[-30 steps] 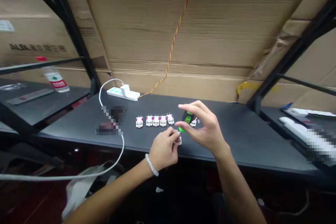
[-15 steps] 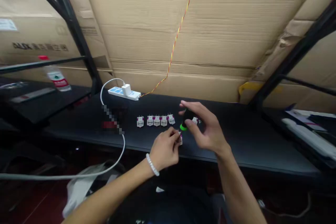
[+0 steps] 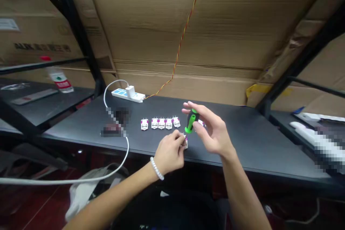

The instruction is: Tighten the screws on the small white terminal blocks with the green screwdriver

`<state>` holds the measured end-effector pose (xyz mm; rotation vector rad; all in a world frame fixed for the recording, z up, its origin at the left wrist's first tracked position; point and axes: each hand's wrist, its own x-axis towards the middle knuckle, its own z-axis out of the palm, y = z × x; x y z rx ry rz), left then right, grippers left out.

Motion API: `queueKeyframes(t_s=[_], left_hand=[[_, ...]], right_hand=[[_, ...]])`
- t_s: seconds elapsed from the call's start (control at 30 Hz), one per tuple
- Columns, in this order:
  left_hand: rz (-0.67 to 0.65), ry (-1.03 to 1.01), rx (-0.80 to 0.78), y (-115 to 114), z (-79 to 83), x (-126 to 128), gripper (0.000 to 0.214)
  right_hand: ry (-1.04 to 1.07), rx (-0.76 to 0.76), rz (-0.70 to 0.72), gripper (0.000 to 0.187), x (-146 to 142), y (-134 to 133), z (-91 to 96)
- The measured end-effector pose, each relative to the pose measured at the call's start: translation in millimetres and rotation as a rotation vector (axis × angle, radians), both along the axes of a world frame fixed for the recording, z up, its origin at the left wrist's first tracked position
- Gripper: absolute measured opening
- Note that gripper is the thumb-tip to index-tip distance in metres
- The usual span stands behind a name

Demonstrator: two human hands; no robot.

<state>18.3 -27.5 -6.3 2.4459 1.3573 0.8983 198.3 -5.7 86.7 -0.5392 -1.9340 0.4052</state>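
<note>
My left hand (image 3: 169,152) pinches a small white connector module (image 3: 185,143) at the fingertips, with the module's lower end close to the bench. My right hand (image 3: 210,129) hovers just to the right, shut around a green-and-black screwdriver (image 3: 192,120); its shaft is hidden. Several more white modules with magenta marks stand in a row (image 3: 161,123) left of my hands. Another module (image 3: 201,123) lies partly hidden behind my right fingers.
Everything lies on a dark bench (image 3: 242,143) backed by cardboard. A white power strip (image 3: 128,94) stands at the back, its white cable (image 3: 127,147) looping past a blurred object (image 3: 115,124). A water bottle (image 3: 60,81) stands on the left shelf, a blurred keyboard (image 3: 318,140) lies right.
My right hand has turned the screwdriver, so more of its green side faces me. My left hand stays on the module. The view has shifted slightly.
</note>
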Motion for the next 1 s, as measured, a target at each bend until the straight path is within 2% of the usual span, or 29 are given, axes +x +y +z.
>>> queueKeyframes(t_s=[0.1, 0.23, 0.37, 0.47, 0.57, 0.63, 0.8, 1.0], left_hand=[[-0.005, -0.002, 0.007, 0, 0.2, 0, 0.016], [0.003, 0.008, 0.004, -1, 1.0, 0, 0.015], [0.011, 0.018, 0.009, 0, 0.4, 0, 0.016], [0.009, 0.019, 0.018, 0, 0.2, 0, 0.016], [0.0, 0.021, 0.019, 0, 0.4, 0, 0.016], [0.001, 0.022, 0.016, 0, 0.3, 0, 0.015], [-0.007, 0.016, 0.022, 0, -1.0, 0, 0.014], [0.001, 0.033, 0.026, 1, -2.1, 0, 0.017]], right_hand=[[-0.002, -0.041, -0.001, 0.044, 4, -2, 2.0], [-0.04, 0.074, -0.169, 0.031, 4, 0, 9.7], [-0.044, 0.192, -0.269, 0.033, 0, -1, 12.0], [-0.053, 0.171, -0.213, 0.036, 1, -5, 9.0], [-0.053, 0.012, -0.064, 0.048, 4, -9, 4.9], [-0.026, -0.05, -0.022, 0.048, 6, -9, 3.6], [-0.004, 0.027, -0.133, 0.027, 2, -6, 8.7], [-0.051, 0.12, -0.175, 0.026, -3, -7, 13.9]])
